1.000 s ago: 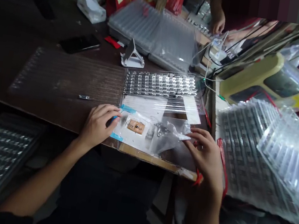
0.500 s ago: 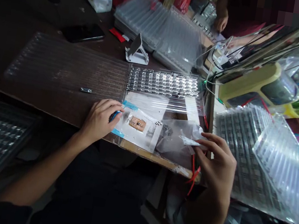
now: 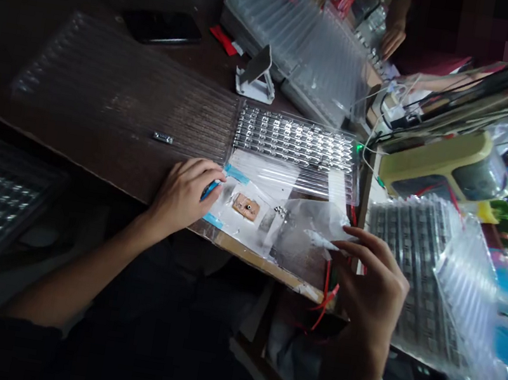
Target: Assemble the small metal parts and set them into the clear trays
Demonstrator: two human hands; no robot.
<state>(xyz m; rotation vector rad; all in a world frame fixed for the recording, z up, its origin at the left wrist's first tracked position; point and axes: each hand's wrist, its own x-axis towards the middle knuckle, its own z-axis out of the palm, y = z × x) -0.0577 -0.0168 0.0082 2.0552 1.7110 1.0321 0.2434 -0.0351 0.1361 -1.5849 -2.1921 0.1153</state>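
Observation:
My left hand (image 3: 188, 196) rests at the table's front edge, fingers curled round a small blue object (image 3: 210, 190) whose kind is mostly hidden. Right of it lies a white sheet (image 3: 254, 235) held by blue tape (image 3: 237, 174). On the sheet sits a small tan block (image 3: 246, 207) with a dark round hole or ring, and several tiny metal pieces (image 3: 279, 211) lie near its right side. My right hand (image 3: 373, 273) pinches the clear plastic bag (image 3: 300, 229) by its right end; the bag lies partly on the table.
Behind the sheet is a clear ribbed tray (image 3: 295, 139) filled with rows of shiny metal parts. One metal part (image 3: 163, 137) lies to the left on a clear ribbed sheet (image 3: 121, 85). Further back are a phone (image 3: 161, 27), a white stand (image 3: 257, 75) and another person's hand (image 3: 393, 40). Stacked trays (image 3: 421, 261) stand right.
The view has shifted, so the table things appear further right and slightly higher. Both hands keep their holds, with little visible movement relative to the sheet.

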